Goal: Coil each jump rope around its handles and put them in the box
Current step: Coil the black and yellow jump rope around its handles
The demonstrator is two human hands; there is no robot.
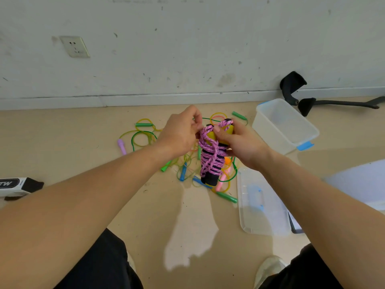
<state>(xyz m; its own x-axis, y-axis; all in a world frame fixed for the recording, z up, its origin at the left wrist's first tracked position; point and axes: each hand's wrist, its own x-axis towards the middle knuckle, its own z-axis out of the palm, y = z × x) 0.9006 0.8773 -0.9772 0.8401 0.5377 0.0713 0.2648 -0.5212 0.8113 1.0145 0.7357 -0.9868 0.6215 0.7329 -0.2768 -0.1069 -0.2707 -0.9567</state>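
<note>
Right hand (244, 148) grips the yellow-capped top of the black handles (210, 178), held upright above the floor (83, 147). The pink jump rope (209, 161) is wound around them. Left hand (180, 133) pinches a pink strand near the top. Loose coloured ropes (143, 134) lie tangled on the floor below. The clear box (268, 130) sits on the floor to the right, its lid (262, 215) flat nearby.
</note>
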